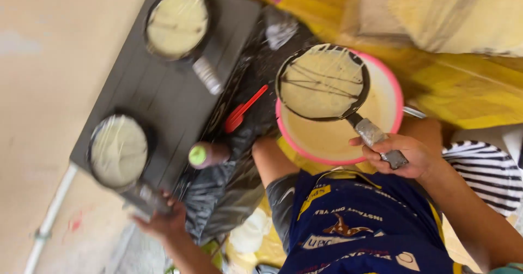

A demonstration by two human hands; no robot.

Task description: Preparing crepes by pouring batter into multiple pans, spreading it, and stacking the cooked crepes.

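Note:
My right hand [400, 155] grips the foil-wrapped handle of a small black pan [321, 83] coated with pale batter. I hold that pan tilted over a pink basin [393, 97] of cream-coloured batter. My left hand [158, 219] is closed on the handle of another black pan [117, 151], which sits on the near end of a dark flat stove [163, 83] and holds a thin pale crepe. A third pan [177, 20] with batter sits on the stove's far end.
A red spatula [245, 108] and a small bottle with a green cap [199, 155] lie on black plastic sheeting [229, 187] between stove and basin. Yellow cloth [463, 89] covers the ground to the right. A striped cloth [485, 168] lies by my right arm.

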